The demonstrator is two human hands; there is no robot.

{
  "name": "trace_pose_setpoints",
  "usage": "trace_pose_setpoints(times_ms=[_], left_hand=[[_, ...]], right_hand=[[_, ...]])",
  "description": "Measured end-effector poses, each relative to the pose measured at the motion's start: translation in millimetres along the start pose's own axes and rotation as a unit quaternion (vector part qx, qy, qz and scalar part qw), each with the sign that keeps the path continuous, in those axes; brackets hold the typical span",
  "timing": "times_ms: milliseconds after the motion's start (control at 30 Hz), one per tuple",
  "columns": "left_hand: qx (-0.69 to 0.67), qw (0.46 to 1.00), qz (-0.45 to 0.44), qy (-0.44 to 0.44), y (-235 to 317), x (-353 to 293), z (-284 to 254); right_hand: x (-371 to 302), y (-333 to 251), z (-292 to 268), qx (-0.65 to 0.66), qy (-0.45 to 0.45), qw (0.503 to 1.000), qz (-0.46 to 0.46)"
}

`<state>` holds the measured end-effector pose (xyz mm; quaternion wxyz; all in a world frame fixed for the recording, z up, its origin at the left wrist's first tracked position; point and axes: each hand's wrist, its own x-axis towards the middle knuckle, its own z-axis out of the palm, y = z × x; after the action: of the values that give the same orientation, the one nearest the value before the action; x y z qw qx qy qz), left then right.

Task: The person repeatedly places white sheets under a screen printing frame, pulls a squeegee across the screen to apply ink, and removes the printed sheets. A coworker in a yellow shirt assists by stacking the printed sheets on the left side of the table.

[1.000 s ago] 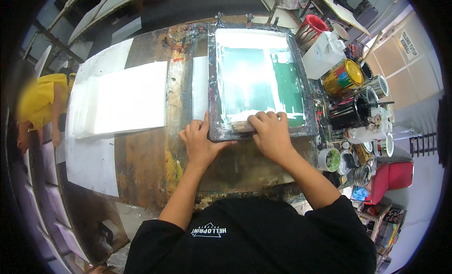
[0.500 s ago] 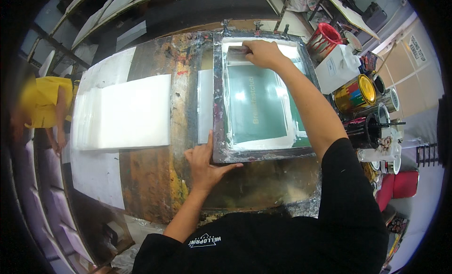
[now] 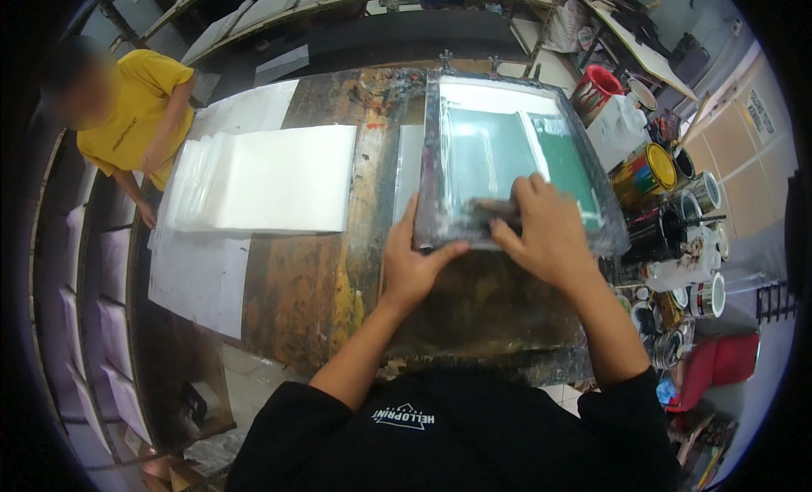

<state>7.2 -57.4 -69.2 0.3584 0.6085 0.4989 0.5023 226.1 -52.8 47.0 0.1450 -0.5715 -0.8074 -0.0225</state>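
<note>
Right hand grips the squeegee, long axis left-right, at the frame's near end. Left hand, thumb and forefinger spread, touches its near-left corner.

Framed screen on table, sheet stack at left, cans at right

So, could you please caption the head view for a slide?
Right hand holding a squeegee on a printing screen, left hand at the frame's corner.
</note>
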Motion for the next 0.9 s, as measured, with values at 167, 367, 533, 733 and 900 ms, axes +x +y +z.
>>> trace_pose_setpoints(times_ms=[167, 367, 533, 733, 900], left_hand=[[-0.069, 0.983, 0.162, 0.056, 3, 67, 5], [0.425, 0.905, -0.002, 0.028, -67, 84, 0], [0.185, 0.98, -0.055, 0.042, -62, 89, -3], [0.189, 0.977, -0.096, 0.018, -36, 152, -108], [0.355, 0.932, -0.05, 0.055, -61, 198, -228]], right_hand=[[67, -2, -48, -0.075, 0.276, 0.957, -0.041], [115, 10, -83, -0.079, 0.273, 0.959, -0.013], [134, 20, -92, -0.056, 0.269, 0.962, 0.004], [152, 29, -96, -0.043, 0.277, 0.96, 0.007], [143, 22, -97, -0.067, 0.241, 0.967, 0.051]])
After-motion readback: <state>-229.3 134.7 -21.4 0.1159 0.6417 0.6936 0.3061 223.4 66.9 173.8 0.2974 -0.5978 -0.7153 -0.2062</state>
